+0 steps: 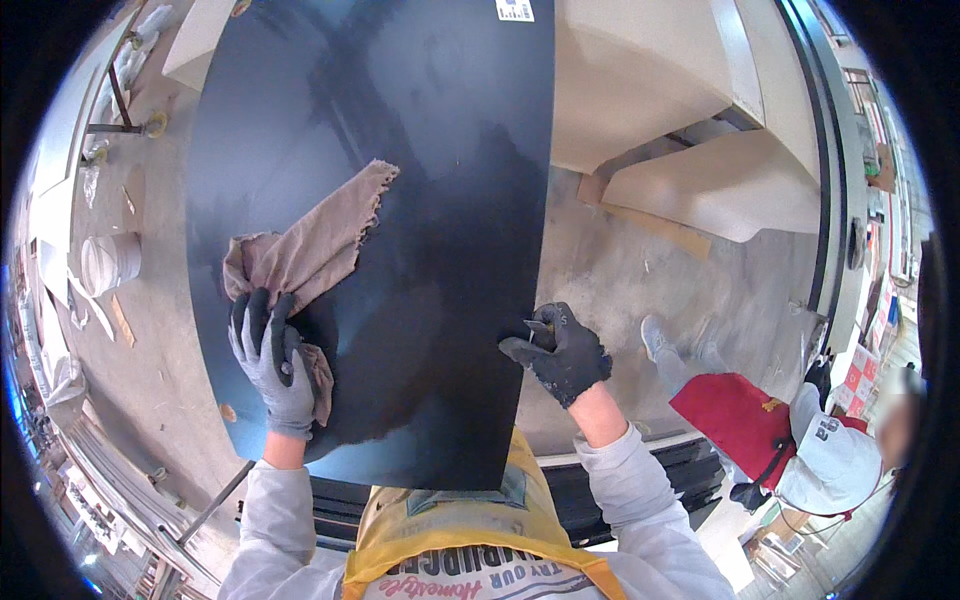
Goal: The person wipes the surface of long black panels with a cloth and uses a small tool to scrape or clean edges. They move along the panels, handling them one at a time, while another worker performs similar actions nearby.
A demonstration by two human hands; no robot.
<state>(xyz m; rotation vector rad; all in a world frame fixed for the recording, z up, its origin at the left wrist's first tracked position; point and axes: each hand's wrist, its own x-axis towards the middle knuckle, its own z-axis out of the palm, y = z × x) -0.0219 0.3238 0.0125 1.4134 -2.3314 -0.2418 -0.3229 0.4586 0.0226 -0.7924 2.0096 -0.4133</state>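
Note:
A large black panel (450, 247) with a smooth, glossy surface lies in front of me, a white label on its far edge. My left hand (274, 360), in a grey and black work glove, rests on a crumpled pinkish-brown cloth (307, 240) at the panel's left part. The cloth spreads away from the fingers, and a piece of it shows under the palm. At the panel's right edge is my right hand (559, 352), in a dark glove, closed around a small tool with a flat metal blade (538, 327), perhaps a scraper; its handle is mostly hidden.
On the right, a co-worker (795, 442) in a red apron stands near dark rails. Large pale panels (645, 90) stand beyond the black panel's right side. To the left, a white bucket (111, 264) and scraps are on the concrete floor. A metal bar runs at lower left.

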